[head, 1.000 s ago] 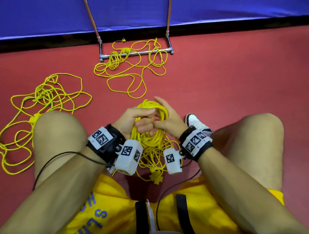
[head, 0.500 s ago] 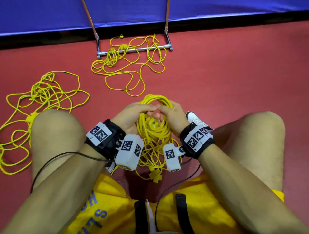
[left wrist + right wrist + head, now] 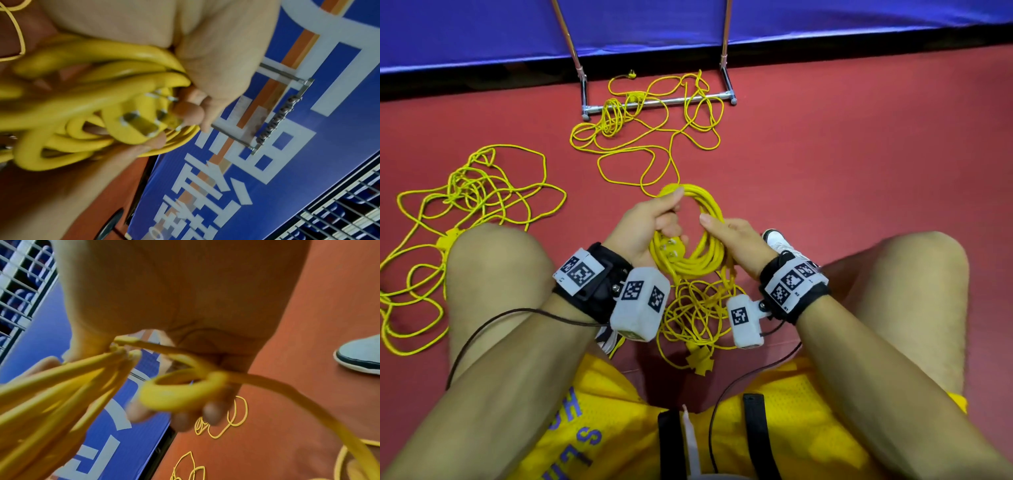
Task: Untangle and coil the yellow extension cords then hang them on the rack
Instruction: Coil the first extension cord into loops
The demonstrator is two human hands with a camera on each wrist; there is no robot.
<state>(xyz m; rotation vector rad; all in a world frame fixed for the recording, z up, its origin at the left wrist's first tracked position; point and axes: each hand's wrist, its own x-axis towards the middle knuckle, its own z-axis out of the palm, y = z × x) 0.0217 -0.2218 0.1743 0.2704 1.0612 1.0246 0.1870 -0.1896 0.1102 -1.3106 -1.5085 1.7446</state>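
I hold a coil of yellow extension cord [image 3: 702, 236] between my knees, above the red floor. My left hand [image 3: 654, 222] grips the coil's left side, and the cord's pronged plug [image 3: 667, 247] lies against its fingers; the left wrist view shows the plug [image 3: 135, 125] in the curled fingers. My right hand [image 3: 729, 236] grips the coil's right side, its fingers [image 3: 211, 413] curled round the strands [image 3: 180, 395]. The rest of this cord hangs in a loose tangle [image 3: 698, 318] below my hands, ending in a socket block [image 3: 700, 363]. The metal rack [image 3: 657, 101] stands at the back.
One loose yellow cord [image 3: 647, 137] sprawls over the rack's base bar. Another tangle [image 3: 465, 219] lies on the floor by my left knee. A blue banner wall [image 3: 688, 27] runs behind the rack. A white shoe [image 3: 777, 240] shows beside my right hand.
My hands, close together on the coil a second ago, have moved apart to its two sides, spreading the loop open. The plug now shows by my left fingers.
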